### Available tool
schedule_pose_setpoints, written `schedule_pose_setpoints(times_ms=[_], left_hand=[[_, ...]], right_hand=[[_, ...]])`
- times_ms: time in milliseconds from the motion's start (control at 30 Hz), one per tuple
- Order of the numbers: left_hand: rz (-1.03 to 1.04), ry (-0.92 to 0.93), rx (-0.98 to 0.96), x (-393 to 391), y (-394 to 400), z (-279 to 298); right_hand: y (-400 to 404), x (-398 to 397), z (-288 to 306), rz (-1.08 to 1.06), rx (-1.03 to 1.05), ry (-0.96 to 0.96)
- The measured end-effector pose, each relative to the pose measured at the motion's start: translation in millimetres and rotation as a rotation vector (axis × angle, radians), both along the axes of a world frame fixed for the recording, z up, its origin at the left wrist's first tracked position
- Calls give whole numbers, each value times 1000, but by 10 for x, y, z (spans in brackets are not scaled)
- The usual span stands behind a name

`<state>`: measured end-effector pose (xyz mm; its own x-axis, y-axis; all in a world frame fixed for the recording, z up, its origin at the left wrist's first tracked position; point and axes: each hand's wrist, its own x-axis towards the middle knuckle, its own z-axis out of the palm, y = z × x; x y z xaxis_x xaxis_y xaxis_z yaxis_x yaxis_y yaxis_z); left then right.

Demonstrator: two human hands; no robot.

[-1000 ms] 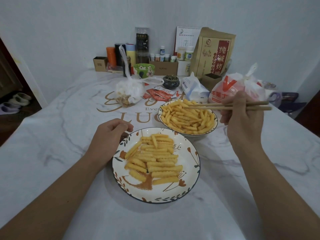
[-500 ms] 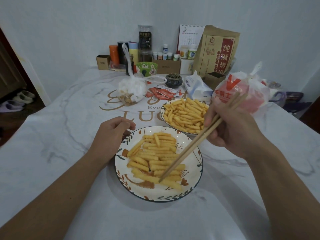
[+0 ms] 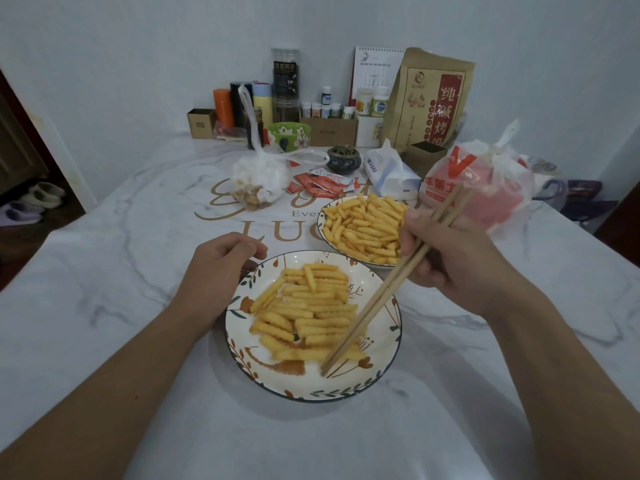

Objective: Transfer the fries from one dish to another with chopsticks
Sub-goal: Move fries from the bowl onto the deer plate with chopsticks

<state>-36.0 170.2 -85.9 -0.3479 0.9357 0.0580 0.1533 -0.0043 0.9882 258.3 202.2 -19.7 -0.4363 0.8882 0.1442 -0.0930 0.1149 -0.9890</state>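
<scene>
The fries [image 3: 311, 317] lay heaped on my near plate [image 3: 384, 362], more in the far bowl [image 3: 323, 233] just behind. My right hand [image 3: 460, 258] gripped the chopsticks [image 3: 388, 289], tips down among the near fries. My left hand [image 3: 214, 268] rested loosely curled against the plate's rim, holding nothing, on the table [image 3: 104, 306].

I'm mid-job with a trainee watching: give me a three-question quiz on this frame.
1. True or false: the chopsticks have their tips over the near plate.
2. Which hand holds the chopsticks? A) left B) right
3. Fill in: the left hand rests at the near plate's ____ rim.

Key
1. True; the tips are down among the fries.
2. B, the right hand.
3. Left. The far plate is also full.
</scene>
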Motion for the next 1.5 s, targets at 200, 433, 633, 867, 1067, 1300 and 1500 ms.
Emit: schedule_pose_setpoints(times_ms=[200, 433, 633, 867, 1067, 1300, 1500], left_hand=[[-6, 2, -1, 7, -3, 11], [-7, 24, 0, 6, -7, 10], [-7, 28, -7, 14, -23, 25], [4, 30, -12, 22, -11, 30], [-1, 45, 1, 20, -15, 15], [-1, 52, -2, 22, -11, 29], [3, 51, -7, 25, -9, 29]], right_hand=[[36, 80, 29, -99, -51, 96], [148, 137, 22, -734, 182, 246], [163, 117, -69, -810, 473, 13], [191, 111, -119, -894, 593, -211], [195, 80, -141, -852, 519, -233], [173, 62, -78, -869, 429, -90], [127, 79, -38, -915, 386, 44]])
